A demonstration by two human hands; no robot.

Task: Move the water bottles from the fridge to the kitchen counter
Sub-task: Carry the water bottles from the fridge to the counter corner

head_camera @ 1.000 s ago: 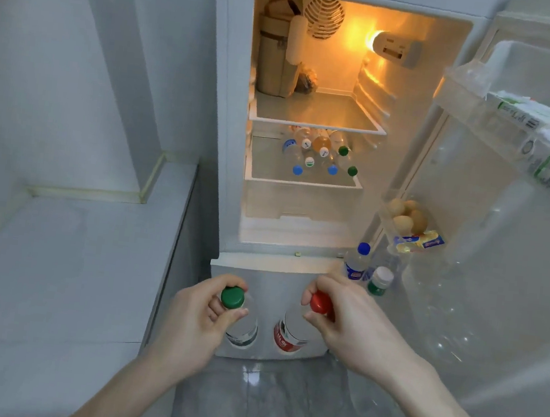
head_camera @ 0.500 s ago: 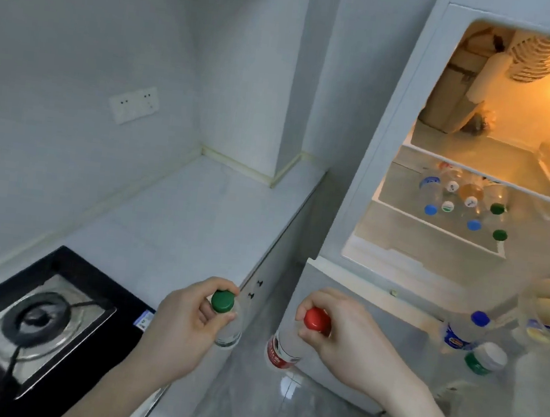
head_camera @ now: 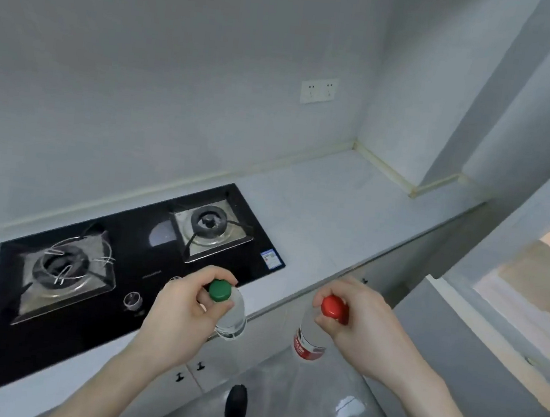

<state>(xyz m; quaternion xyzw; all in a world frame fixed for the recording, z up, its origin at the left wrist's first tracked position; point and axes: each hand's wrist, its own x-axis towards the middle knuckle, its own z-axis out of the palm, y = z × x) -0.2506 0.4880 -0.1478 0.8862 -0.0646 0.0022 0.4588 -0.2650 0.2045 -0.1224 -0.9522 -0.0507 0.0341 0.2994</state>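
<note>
Both hands swung left from the fridge (head_camera: pixel 520 236); left hand (head_camera: pixel 183 311) pinches the green-capped bottle (head_camera: pixel 229 313), right hand (head_camera: pixel 359 324) the red-capped bottle (head_camera: pixel 308 339) by their necks; either could slip short of the counter (head_camera: pixel 334 215).

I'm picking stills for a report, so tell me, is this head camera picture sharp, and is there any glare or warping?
Head view: motion blur smears the left burner and the frame's edges; the green-capped bottle in the left hand and red-capped bottle in the right hand stay fairly crisp; wide-angle bending curves the counter; glare on the floor.

surface: pale kitchen counter (head_camera: pixel 335 208) | inset: black two-burner gas hob (head_camera: pixel 130 260)
</note>
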